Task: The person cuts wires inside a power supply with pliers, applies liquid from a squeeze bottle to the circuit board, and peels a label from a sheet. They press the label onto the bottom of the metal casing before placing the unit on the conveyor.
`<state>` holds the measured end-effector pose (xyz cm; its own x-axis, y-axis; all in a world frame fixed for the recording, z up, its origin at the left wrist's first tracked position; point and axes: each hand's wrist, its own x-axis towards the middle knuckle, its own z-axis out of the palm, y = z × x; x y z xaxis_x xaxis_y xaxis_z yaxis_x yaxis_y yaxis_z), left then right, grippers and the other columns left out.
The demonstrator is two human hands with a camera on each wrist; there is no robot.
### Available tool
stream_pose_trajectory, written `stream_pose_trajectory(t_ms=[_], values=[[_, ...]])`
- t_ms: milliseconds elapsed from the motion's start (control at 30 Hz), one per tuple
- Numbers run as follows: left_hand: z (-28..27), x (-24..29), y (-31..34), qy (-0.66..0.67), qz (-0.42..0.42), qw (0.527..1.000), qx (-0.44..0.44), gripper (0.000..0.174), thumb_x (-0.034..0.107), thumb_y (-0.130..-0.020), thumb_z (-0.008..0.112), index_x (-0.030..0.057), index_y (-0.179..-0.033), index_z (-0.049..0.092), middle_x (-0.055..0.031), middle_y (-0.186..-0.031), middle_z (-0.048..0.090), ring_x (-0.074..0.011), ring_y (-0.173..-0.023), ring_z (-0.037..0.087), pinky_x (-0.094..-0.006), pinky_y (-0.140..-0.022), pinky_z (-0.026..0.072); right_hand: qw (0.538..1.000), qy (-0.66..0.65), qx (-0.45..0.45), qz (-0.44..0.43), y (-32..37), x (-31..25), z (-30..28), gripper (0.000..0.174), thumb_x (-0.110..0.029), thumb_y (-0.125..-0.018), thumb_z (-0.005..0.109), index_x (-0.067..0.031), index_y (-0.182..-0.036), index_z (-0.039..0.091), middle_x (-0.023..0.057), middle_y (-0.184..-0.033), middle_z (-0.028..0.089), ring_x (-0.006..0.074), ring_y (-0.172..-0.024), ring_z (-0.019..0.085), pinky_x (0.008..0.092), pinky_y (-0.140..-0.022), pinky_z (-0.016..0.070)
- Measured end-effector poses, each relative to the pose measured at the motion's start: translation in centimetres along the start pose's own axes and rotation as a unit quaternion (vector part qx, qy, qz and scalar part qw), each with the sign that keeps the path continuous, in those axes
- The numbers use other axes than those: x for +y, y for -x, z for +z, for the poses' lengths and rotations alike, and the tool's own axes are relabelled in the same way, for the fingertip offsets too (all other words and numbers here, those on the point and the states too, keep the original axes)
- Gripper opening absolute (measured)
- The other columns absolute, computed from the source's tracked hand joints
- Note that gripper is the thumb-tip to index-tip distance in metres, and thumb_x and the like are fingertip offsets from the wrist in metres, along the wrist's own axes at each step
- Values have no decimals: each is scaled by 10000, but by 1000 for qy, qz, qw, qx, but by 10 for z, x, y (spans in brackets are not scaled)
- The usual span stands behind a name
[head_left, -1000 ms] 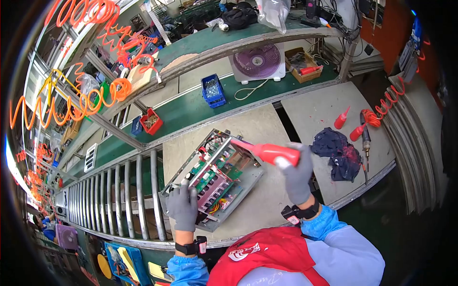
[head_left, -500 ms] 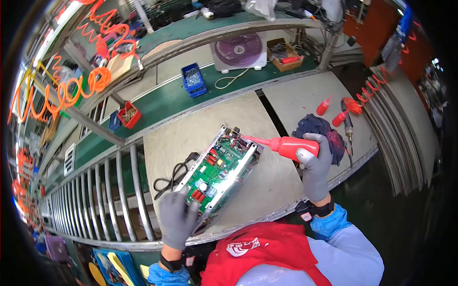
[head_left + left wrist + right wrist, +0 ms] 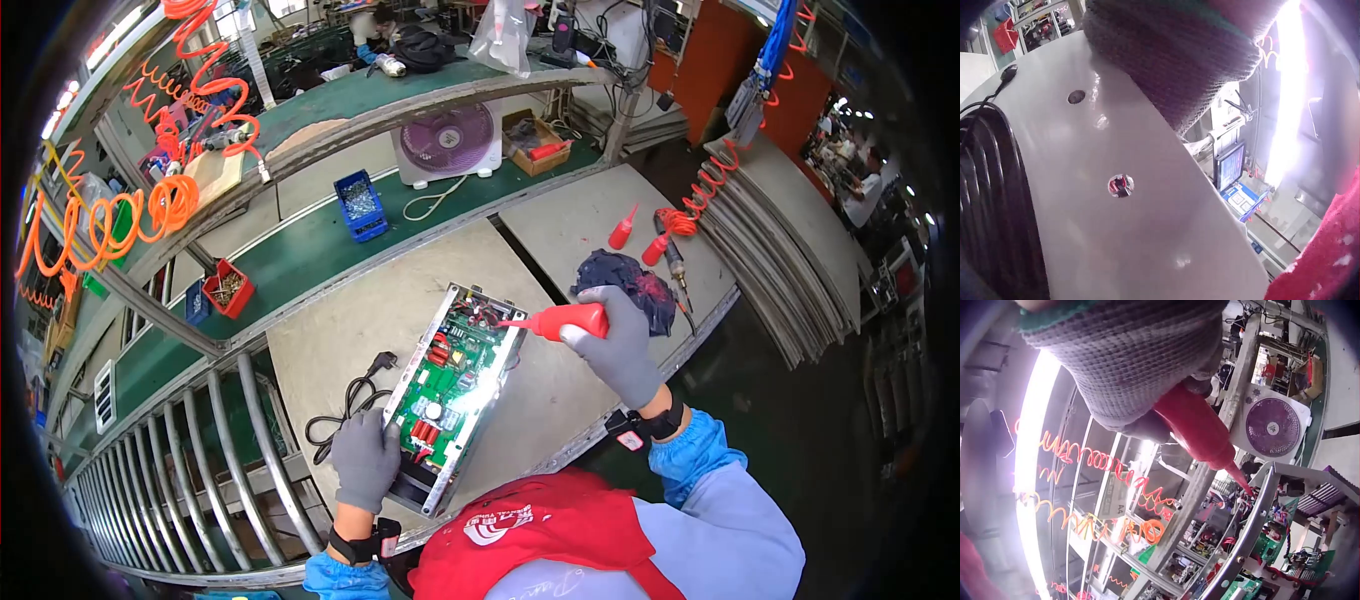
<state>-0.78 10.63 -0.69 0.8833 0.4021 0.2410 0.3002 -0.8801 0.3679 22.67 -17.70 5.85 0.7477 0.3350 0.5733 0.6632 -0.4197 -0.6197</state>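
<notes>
My gloved right hand [image 3: 620, 345] grips a red squeeze bottle [image 3: 572, 321], its thin nozzle pointing left. The nozzle tip is right at the wiring at the far end of an open metal chassis [image 3: 482, 400]. Inside that chassis lies a green circuit board [image 3: 462, 362] with red components. In the right wrist view the bottle [image 3: 1196, 425] slants down toward the chassis frame. At the near left corner, my gloved left hand [image 3: 366, 462] holds the chassis by its side. The left wrist view shows the glove [image 3: 1172, 62] over the edge of a smooth side panel [image 3: 1091, 156].
A black power cord [image 3: 350, 400] lies left of the chassis. To the right are a dark stained cloth [image 3: 640, 290], two red bottles, one standing here [image 3: 622, 232], and a screwdriver on a coiled hose [image 3: 676, 262]. Metal rollers [image 3: 215, 440] border the left side; a blue bin [image 3: 360, 207] stands behind.
The chassis was tilted up, then turned so its green board faces up. My left hand has settled back on its near corner. The nozzle stays near the far end; the head view has shifted.
</notes>
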Motion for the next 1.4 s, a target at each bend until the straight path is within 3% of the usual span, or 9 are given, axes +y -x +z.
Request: stream_pose_trajectory(t_ms=[367,667,933,1400], values=[[10,43,3,-55,-59,996,47,233,213,-844,716,63,-1019,678,-115,-883,640,-329,-856,607,-454,-770,468,984,-65,-126,-105,-58,47,-30,409,-232,-691,830,-34,-1004,657,147,-905,659,332,-763,678,399,-676,543],[13,101,0,-86,-77,992,47,271,185,-823,725,48,-1053,689,-116,-829,624,-321,-827,602,-439,-759,457,972,-71,-158,-159,-75,90,-59,394,-224,-677,841,-22,-966,663,127,-818,641,305,-670,646,397,-595,514],[12,125,6,-115,-100,988,39,264,160,-823,728,47,-1058,686,-115,-830,615,-320,-804,585,-443,-761,444,971,-108,-159,-145,-69,110,-40,373,-223,-690,831,-33,-965,665,116,-821,651,290,-666,656,388,-589,518],[14,122,7,-106,-95,989,38,290,174,-823,726,31,-1072,684,-133,-861,624,-333,-817,586,-456,-772,446,970,-135,-161,-125,-72,109,-33,300,-241,-719,808,-87,-919,645,92,-797,620,300,-663,647,391,-598,512]])
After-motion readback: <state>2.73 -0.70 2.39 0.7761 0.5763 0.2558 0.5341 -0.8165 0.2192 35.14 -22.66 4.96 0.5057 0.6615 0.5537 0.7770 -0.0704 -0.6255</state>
